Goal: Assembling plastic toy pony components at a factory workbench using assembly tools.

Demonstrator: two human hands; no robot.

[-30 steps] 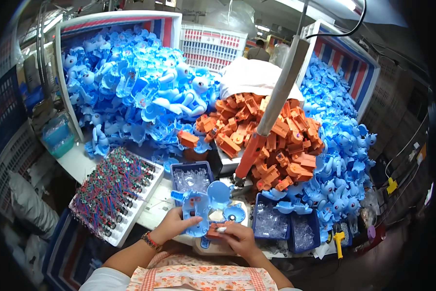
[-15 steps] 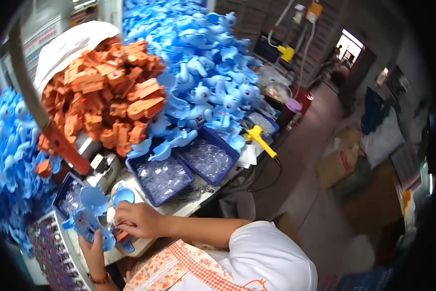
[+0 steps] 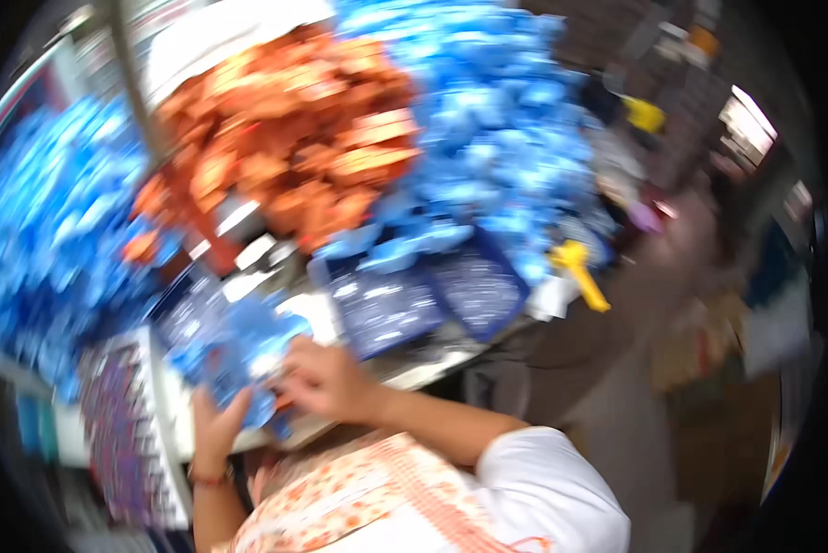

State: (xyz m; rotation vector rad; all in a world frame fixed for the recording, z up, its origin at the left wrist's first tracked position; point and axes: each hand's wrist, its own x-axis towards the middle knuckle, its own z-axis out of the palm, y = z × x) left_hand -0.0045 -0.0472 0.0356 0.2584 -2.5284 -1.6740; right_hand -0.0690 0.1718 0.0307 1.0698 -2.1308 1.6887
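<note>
My left hand (image 3: 217, 426) is at the near side of the worktable, its thumb and fingers around a light blue plastic toy shell (image 3: 218, 365). The shell is blurred, so its outline is hard to read. Just right of it, my right hand (image 3: 329, 380) is bent over the bench with curled fingers. Motion smears those fingertips, and whether anything is between them does not show. A bit of orange plastic (image 3: 283, 402) peeks out below my right hand, beside more blue plastic.
Dark blue bins (image 3: 377, 309) of clear small parts stand beyond my hands. Behind them rise heaps of orange parts (image 3: 285, 138) and blue toy parts (image 3: 488, 129). A white-edged tray (image 3: 124, 415) of small dark pieces lies left. A yellow tool (image 3: 580, 275) rests at the table's right end.
The whole view has swung, so everything sits farther right and the picture is blurred. My right hand's fingers have shifted slightly away from the blue shell; my left hand stays at it.
</note>
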